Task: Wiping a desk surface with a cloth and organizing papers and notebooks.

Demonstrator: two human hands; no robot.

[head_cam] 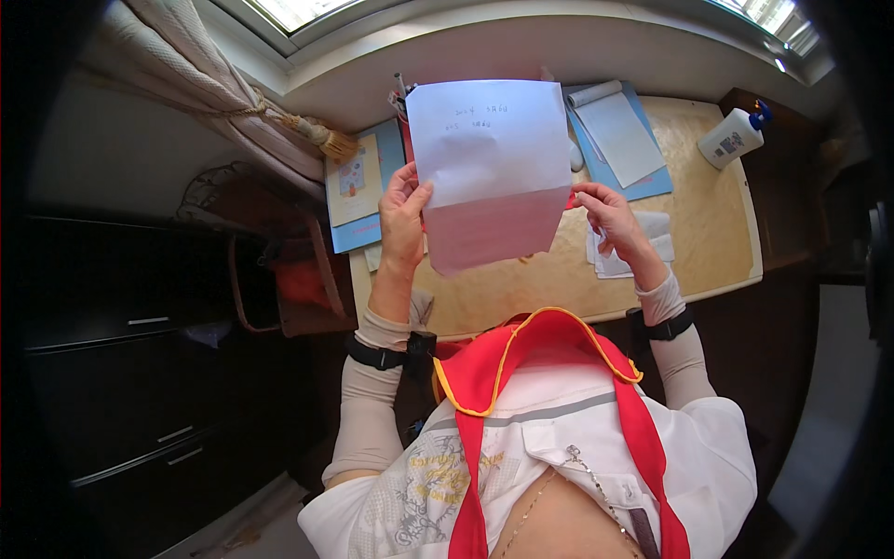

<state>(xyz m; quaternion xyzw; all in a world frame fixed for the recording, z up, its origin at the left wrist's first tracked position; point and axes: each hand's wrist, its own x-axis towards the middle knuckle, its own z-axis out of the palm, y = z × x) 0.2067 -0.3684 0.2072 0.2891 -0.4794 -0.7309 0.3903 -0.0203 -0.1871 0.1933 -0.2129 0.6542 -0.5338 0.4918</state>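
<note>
A creased sheet of white paper (496, 154) with some handwriting near its top is held up above the desk, its lower part in pinkish shade. My left hand (405, 216) grips the sheet's left edge, thumb on the near face. At the right edge, my right hand (611, 216) has thumb and forefinger together by a small red piece (570, 200); whether they pinch the paper or that piece, I cannot tell. Below the right hand, folded white papers (656, 227) lie on the desk. Part of the desktop and a red thing are hidden behind the sheet.
The wooden desk (712, 258) carries a white pump bottle (730, 140) at right, a notepad (621, 136) on a blue folder, and a cream booklet (356, 182) on blue at left. Pens (399, 87) stand behind the sheet. A tied curtain (237, 98) hangs at left.
</note>
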